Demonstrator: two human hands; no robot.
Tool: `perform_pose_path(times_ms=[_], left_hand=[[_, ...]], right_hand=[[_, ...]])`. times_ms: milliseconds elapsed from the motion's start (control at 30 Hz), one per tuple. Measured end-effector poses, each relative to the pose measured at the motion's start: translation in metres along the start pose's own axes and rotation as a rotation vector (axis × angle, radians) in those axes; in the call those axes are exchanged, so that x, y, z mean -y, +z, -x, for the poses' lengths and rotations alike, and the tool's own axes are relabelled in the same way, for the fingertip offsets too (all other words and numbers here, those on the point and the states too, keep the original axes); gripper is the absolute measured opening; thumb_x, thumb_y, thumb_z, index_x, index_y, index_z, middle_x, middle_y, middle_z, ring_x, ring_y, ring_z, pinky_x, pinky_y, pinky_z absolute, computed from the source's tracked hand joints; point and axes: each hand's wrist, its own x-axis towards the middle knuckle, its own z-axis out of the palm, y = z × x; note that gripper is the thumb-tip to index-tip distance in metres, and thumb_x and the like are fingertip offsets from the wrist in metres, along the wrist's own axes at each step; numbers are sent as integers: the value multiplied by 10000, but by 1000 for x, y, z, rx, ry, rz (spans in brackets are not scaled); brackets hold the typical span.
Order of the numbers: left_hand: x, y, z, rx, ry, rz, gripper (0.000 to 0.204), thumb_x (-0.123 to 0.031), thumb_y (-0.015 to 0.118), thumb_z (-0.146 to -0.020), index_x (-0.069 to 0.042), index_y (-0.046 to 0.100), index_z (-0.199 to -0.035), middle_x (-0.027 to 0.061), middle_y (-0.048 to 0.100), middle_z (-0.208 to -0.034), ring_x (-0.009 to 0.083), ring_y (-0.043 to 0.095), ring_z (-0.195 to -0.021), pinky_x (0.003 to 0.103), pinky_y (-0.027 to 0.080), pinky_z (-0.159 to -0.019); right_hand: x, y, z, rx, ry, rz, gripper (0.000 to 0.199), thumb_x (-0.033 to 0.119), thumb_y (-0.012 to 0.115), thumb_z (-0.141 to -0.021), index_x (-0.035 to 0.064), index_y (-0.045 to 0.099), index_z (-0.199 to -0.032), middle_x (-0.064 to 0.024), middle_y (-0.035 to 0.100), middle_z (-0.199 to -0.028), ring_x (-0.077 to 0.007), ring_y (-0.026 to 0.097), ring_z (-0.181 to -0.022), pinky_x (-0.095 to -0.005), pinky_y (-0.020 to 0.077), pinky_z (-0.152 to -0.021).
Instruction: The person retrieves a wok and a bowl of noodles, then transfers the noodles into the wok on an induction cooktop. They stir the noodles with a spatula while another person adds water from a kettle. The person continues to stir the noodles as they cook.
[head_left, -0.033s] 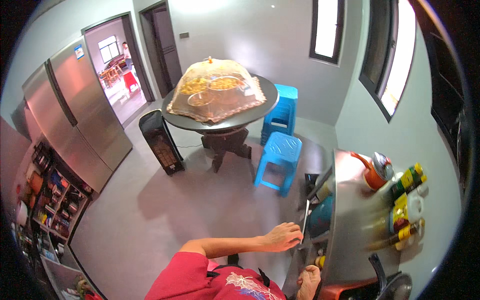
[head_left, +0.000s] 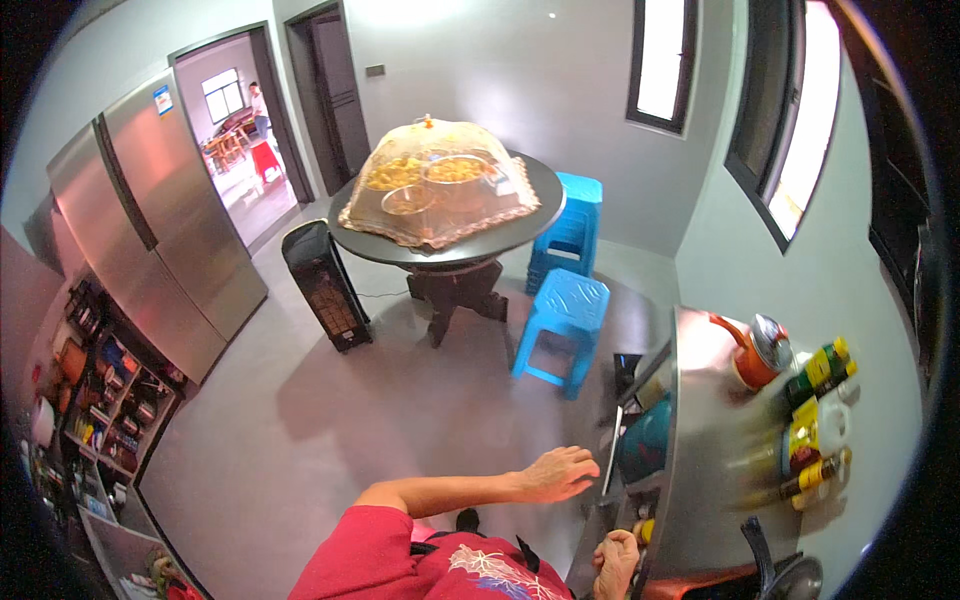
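Glaring windows (head_left: pixel 661 60), soft floor (head_left: pixel 430 395) shadows; fisheye-bent edges

L hand (head_left: pixel 558 475) now just apart fr. pale panel edge (head_left: pixel 612 450), vs. right at it before.

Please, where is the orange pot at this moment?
In the head view, the orange pot sits at the right, on the metal counter, just left of the bottles.

Round dark table (head_left: pixel 548 197): mesh food cover (head_left: pixel 430 148) standing on top, bowls of food (head_left: pixel 455 170) beneath it. Metal counter (head_left: pixel 718 400) along right wall: orange kettle (head_left: pixel 752 364) near far end, then row of bottles (head_left: pixel 818 373) and yellow-and-white jug (head_left: pixel 822 428) by wall. Grey floor (head_left: pixel 400 410): table, single blue stool (head_left: pixel 568 300), stack of blue stools (head_left: pixel 568 232), upright black box (head_left: pixel 325 285) beside table, tall steel fridge (head_left: pixel 165 220) at left.
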Motion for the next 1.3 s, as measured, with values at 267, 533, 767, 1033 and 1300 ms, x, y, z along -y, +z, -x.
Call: perform_pose_path(times_ms=[267,533,767,1033,1300], left_hand=[[139,-106,91,538,-626,-65,423,-350,637,-818,-117,538,-1157,157,540,-1097,369,563,-1035,484,486,-815],[248,-140,137,345,-928,155,451,-407,615,-835,-131,538,-1184,147,562,-1118,321,556,-1067,446,457,-885],[330,-197,122,-73,-1053,112,400,-355,641,-840,-93,574,-1135,147,593,-1084,290,588,-1024,389,471,-885],[392,-272,98,-604,-1204,327,361,-222,685,-837,-39,592,-1134,81,624,-1005,154,624,-873,293,520,-744],[478,-368,108,-848,-1277,731,372,-206,643,-891,-31,527,-1199,85,637,-1061,171,651,-887,280,529,-679]], right_hand=[[-39,137,-116,195,245,57,56,81,581,-873,28,565,-880,-61,599,-644,-97,525,-491,-217,412,-438],[-41,235,-238,400,250,304,111,115,576,-850,10,609,-832,-61,605,-641,-112,536,-490,-246,425,-438],[-22,357,-377,665,21,549,203,189,576,-830,-5,635,-824,-48,599,-665,-107,551,-567,-239,413,-496],[6,542,-470,810,-541,683,232,200,672,-782,-10,616,-861,-134,599,-791,-220,589,-707,-339,473,-656],[-7,698,-502,580,-647,798,375,314,712,-767,33,571,-971,-145,538,-883,-311,568,-802,-416,466,-691]])
